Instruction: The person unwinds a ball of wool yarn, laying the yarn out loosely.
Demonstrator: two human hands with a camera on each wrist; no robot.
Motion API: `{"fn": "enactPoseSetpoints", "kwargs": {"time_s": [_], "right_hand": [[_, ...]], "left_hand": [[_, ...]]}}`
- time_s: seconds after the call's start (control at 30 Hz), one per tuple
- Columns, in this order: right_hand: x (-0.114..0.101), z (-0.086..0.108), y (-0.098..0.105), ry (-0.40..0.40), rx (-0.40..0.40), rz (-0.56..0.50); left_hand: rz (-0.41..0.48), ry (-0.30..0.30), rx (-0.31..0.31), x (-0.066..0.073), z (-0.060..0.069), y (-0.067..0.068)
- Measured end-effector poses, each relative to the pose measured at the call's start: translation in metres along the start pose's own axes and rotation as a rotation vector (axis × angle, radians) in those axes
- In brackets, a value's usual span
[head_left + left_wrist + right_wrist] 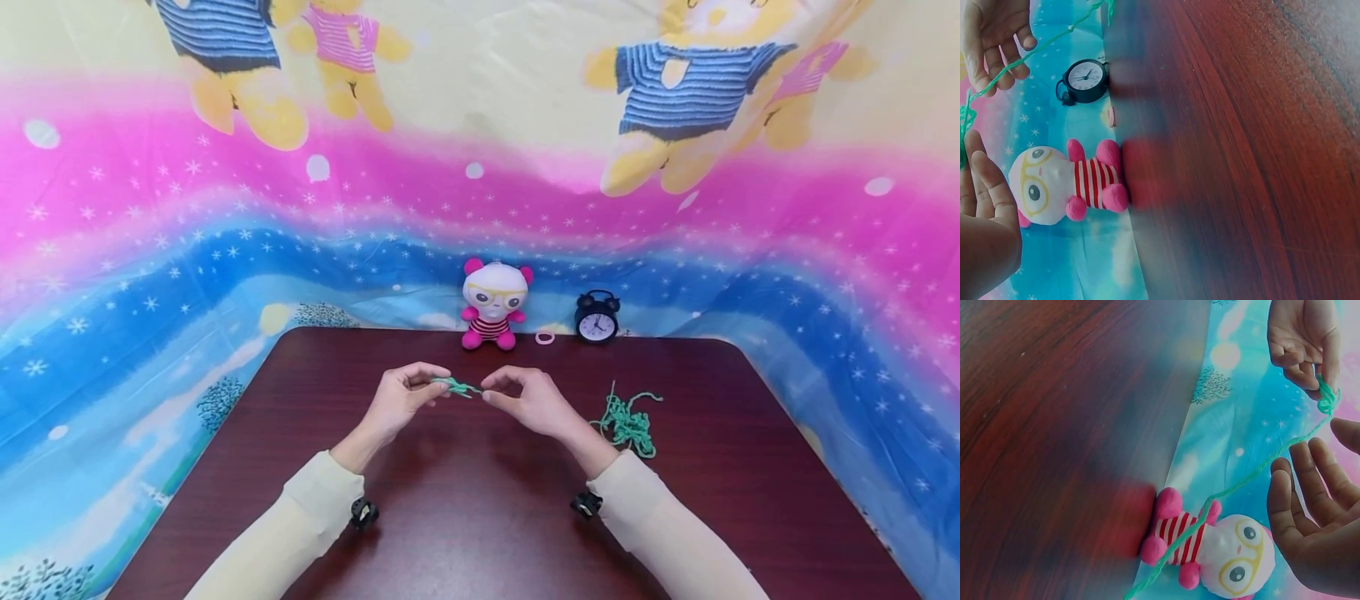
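My left hand pinches a small looped bunch of green yarn between thumb and fingers, held up above the table. Close by on the right, my right hand has its thumb and fingers spread apart beside the strand. In the right wrist view, a green strand runs down from the looped bunch, passing the right fingertips. A gap shows there between the right thumb and fingers. A loose tangle of green yarn lies on the table, right of the right wrist.
A pink and white panda plush sits at the back of the dark wooden table. To its right are a pink ring and a black alarm clock. A printed cloth hangs behind and around the table.
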State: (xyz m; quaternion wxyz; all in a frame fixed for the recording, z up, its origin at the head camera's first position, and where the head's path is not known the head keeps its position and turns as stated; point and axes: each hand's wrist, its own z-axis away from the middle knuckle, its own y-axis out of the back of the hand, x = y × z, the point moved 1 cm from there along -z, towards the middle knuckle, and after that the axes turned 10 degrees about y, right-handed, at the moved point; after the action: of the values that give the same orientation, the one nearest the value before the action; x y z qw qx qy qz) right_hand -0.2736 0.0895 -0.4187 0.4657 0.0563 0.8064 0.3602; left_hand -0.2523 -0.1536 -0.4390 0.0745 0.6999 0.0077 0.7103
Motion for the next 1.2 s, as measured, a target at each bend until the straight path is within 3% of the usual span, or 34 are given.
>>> {"fn": "enactPoseSetpoints", "kwargs": {"time_s": [0.33,0.6,0.87,1.07,1.2], "right_hand": [[-0.003,-0.005,-0.008,0.015,-0.018,0.022],[-0.001,-0.004,-0.001,0.009,-0.008,0.075],[0.0,-0.001,0.02,0.013,0.076,0.074],[-0.001,0.001,0.04,0.0,0.158,0.015],[-0.002,0.003,0.052,-0.004,0.228,0.049]], "left_hand": [[-0.001,0.003,-0.026,0.0,0.001,-0.001],[0.004,0.006,-0.057,0.001,0.003,-0.001],[0.004,-0.038,-0.076,-0.001,0.003,-0.001],[0.011,-0.025,-0.109,-0.002,0.003,0.0],[0.001,-0.028,-0.112,-0.004,0.003,0.0]]}}
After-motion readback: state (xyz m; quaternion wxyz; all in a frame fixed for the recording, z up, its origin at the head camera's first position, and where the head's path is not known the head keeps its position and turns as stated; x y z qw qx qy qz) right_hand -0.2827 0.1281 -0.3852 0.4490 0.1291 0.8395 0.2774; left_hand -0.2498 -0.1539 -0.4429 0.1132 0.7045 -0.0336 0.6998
